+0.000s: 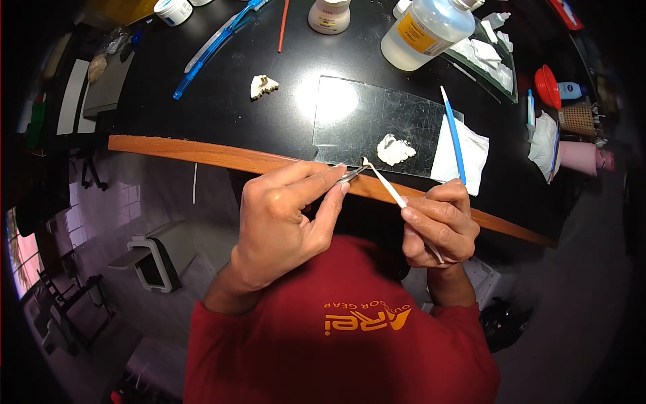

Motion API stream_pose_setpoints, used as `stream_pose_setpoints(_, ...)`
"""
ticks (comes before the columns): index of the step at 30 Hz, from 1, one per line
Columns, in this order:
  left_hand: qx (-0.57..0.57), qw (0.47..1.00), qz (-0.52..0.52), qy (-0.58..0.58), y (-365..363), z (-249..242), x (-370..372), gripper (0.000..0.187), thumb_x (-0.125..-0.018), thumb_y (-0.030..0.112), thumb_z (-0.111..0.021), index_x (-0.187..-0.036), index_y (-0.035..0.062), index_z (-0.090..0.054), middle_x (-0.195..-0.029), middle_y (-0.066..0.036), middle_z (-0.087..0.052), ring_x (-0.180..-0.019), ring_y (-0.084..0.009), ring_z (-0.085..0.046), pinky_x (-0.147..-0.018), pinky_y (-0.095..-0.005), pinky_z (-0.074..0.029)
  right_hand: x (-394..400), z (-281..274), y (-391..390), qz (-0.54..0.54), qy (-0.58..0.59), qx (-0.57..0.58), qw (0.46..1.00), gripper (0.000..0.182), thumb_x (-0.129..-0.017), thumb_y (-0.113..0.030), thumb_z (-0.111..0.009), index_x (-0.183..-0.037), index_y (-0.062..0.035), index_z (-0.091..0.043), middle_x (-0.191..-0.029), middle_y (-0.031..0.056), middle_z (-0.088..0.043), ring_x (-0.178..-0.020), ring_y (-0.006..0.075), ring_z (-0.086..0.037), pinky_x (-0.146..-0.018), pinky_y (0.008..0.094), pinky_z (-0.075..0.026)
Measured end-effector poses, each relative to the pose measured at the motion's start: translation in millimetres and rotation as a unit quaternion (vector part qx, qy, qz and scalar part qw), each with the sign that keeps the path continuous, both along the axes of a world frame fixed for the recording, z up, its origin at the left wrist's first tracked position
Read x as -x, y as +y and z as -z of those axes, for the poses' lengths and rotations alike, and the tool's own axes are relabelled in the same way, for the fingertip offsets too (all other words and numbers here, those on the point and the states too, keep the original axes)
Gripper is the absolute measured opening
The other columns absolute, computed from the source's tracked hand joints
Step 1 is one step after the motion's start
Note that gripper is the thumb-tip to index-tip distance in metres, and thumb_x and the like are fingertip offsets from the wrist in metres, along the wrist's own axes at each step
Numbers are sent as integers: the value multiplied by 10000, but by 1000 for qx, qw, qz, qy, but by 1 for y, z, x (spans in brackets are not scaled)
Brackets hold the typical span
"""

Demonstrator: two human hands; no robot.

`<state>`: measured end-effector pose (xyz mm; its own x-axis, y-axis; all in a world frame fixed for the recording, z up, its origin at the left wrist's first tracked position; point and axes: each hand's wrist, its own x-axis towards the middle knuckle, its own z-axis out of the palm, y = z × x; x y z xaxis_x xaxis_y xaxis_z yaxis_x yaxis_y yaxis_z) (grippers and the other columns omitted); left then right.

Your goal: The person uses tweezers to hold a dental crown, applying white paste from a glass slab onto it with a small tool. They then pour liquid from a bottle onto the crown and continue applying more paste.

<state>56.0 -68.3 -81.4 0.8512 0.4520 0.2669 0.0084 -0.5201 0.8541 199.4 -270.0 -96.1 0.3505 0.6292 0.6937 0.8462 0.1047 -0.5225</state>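
Pinched between thumb and fingertips of my left hand (286, 209) is a pair of metal tweezers (352, 174), pointing right. At their tip sits a tiny pale piece (365, 162), too small to name. My right hand (441, 225) is closed around a slim white-handled tool (387, 184), its end meeting the tweezers' tip. Both tips are over the bench's wooden front edge (269, 160). Just beyond them, a mound of off-white paste (395, 150) lies on a glass slab (350, 124). A blue-and-white stick (453, 138) rests across a folded white tissue (476, 158), close to my right hand.
A jagged off-white piece (262, 86) lies on the black bench (222, 118). Behind stand a clear bottle with a yellow label (420, 37), a small jar (329, 17) and a white tub (173, 11). Blue brushes (214, 54) lie back left; a red bowl (547, 86) is far right.
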Motion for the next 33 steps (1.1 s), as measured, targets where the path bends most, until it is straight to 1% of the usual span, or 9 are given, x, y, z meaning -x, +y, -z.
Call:
stream_pose_setpoints(8, -4, 1000, 0, -6, 1, 1, 0, 198, -877, -61, -812, -1073, -43, -827, -949, -173, -817, -827, -228, -806, -709, -285, -610, 1, 0, 1, 9, 5, -2, 1000, 349, -697, 47, -761, -1016, -65, -845, -910, 35, -814, -729, 173, -589, -632, 310, -394)
stream_pose_setpoints(11, 4, 1000, -6, -19, -1, 4, 0, 188, -863, -41, -809, -1051, -41, -813, -927, -165, -795, -785, -274, -791, -673, -329, -605, 0, -1, 1, 12, 13, 1, 1000, 339, -713, 42, -762, -1025, -60, -844, -902, 33, -811, -731, 171, -598, -636, 308, -404)
stream_pose_setpoints(14, -1, 1000, -9, -22, -1, 4, 0, 190, -860, -47, -814, -1050, -41, -815, -926, -158, -795, -775, -249, -788, -663, -317, -600, 0, -3, 2, 14, 7, 11, 1000, 313, -727, 41, -751, -1017, -41, -833, -887, 44, -802, -732, 176, -605, -640, 311, -431)
stream_pose_setpoints(17, 21, 1000, -2, 4, -2, 0, 1, 208, -874, -65, -815, -1079, -37, -828, -970, -163, -816, -841, -214, -801, -733, -277, -606, 0, -6, 0, 47, 23, 10, 999, 280, -733, 43, -730, -993, -18, -813, -869, 67, -788, -730, 188, -612, -644, 316, -463)
stream_pose_setpoints(18, 19, 1000, -2, -6, -3, 1, 2, 212, -873, -65, -815, -1082, -35, -828, -975, -163, -816, -852, -216, -801, -744, -279, -606, -1, -6, -1, 62, 33, 7, 997, 269, -735, 45, -721, -984, -11, -805, -862, 75, -783, -730, 192, -613, -645, 319, -474)
stream_pose_setpoints(20, 17, 1000, -4, -24, -4, 3, 1, 221, -871, -67, -816, -1089, -33, -828, -986, -163, -816, -872, -219, -801, -766, -282, -606, -2, -8, -5, 88, 18, 26, 996, 256, -735, 48, -707, -971, -2, -794, -854, 85, -774, -729, 197, -614, -645, 319, -486)
stream_pose_setpoints(23, -4, 998, -15, -59, -6, 9, 1, 253, -824, -100, -826, -1071, -47, -824, -951, -154, -804, -831, -228, -796, -719, -288, -619, -3, -6, -6, 100, 15, 36, 994, 259, -728, 50, -693, -962, -3, -792, -814, 76, -758, -705, 199, -602, -642, 316, -486)
stream_pose_setpoints(26, -8, 998, -19, -53, -7, 10, 2, 250, -823, -101, -827, -1068, -49, -825, -958, -159, -805, -844, -227, -798, -733, -290, -624, -1, -8, -4, 97, 21, 44, 994, 243, -722, 44, -690, -936, -9, -792, -779, 65, -748, -677, 195, -587, -640, 311, -481)
stream_pose_setpoints(33, 1, 998, -27, -60, -8, 13, 4, 264, -831, -93, -830, -1089, -35, -828, -975, -151, -809, -834, -192, -785, -717, -265, -611, -2, -5, -7, 112, 21, 37, 993, 244, -724, 46, -690, -938, -13, -792, -786, 65, -751, -687, 192, -587, -644, 318, -480)
